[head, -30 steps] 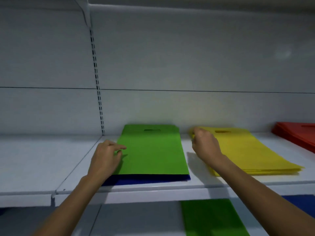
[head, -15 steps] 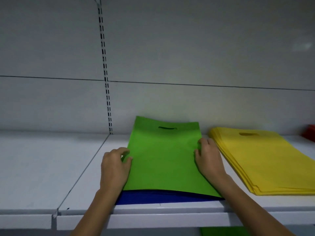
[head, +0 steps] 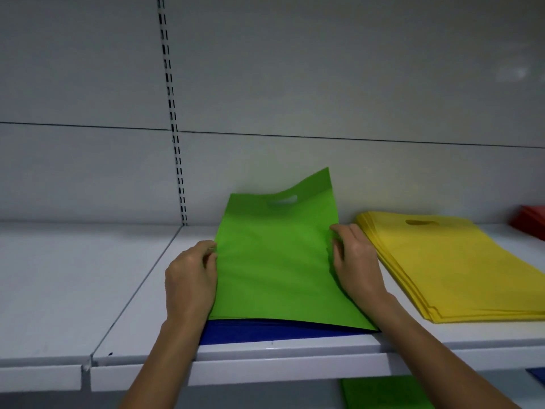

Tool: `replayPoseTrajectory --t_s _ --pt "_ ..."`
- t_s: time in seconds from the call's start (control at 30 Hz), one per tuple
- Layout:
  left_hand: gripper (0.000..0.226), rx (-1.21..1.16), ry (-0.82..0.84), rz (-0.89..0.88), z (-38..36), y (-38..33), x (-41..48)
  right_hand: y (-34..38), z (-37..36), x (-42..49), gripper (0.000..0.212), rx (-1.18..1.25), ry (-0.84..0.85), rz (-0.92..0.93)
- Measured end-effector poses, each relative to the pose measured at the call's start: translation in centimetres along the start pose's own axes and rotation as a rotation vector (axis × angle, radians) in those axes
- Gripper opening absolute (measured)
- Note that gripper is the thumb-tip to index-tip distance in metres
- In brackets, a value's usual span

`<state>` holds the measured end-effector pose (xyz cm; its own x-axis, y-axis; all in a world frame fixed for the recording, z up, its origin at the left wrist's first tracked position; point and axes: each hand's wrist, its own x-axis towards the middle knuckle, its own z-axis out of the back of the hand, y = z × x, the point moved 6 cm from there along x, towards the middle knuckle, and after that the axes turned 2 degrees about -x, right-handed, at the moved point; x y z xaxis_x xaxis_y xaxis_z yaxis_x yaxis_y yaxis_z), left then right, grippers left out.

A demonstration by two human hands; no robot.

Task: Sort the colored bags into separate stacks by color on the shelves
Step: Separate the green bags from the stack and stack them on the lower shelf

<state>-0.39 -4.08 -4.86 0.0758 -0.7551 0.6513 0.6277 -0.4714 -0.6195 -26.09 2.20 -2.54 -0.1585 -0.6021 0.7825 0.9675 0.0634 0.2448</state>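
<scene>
Pinching the left edge of a flat green cloth bag (head: 274,261) with the left hand (head: 190,278), and the right edge with the right hand (head: 356,261). Lying mid-frame on dark blue cloth bags (head: 265,332) on a white metal shelf (head: 88,290), far right corner curled up. Just to the right, a stack of yellow cloth bags (head: 460,267).

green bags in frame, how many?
2. The top green bag lies on the blue bags on the shelf, its sides gripped by the left hand and right hand. The lower green bag shows below the shelf, cut off by the frame. Others may be hidden.
</scene>
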Motion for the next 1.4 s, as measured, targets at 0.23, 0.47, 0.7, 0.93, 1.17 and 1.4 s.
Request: replayPoseTrajectory --t_s 0.23,0.47,0.7,0.93,1.17,1.4 --pt "0.044 0.052 0.038 -0.244 0.1 -1.3 -0.1 0.2 0.7 0.4 0.040 -0.078 0.028 -0.052" --pt "0.038 0.012 0.128 -0.276 0.8 -4.2 -1.4 -1.4 6.6 -0.6 0.041 -0.108 0.038 -0.168" --pt "0.029 -0.084 0.238 -0.364 -1.6 -12.1 -7.2 -7.5 15.7 -6.2 0.038 -0.194 0.044 -0.296" --pt "0.036 -0.094 0.352 -0.387 -3.9 -18.3 -16.3 -13.0 25.1 -13.7 0.032 -0.264 0.061 -0.368" --pt "0.046 -0.194 0.473 -0.477 -4.9 -25.1 -28.1 -18.2 33.7 -24.4 0.027 -0.352 0.181 -0.482" --pt "0.037 -0.229 0.568 -0.472 -6.9 -27.8 -36.7 -21.5 37.2 -30.2 0.025 -0.413 0.311 -0.512"
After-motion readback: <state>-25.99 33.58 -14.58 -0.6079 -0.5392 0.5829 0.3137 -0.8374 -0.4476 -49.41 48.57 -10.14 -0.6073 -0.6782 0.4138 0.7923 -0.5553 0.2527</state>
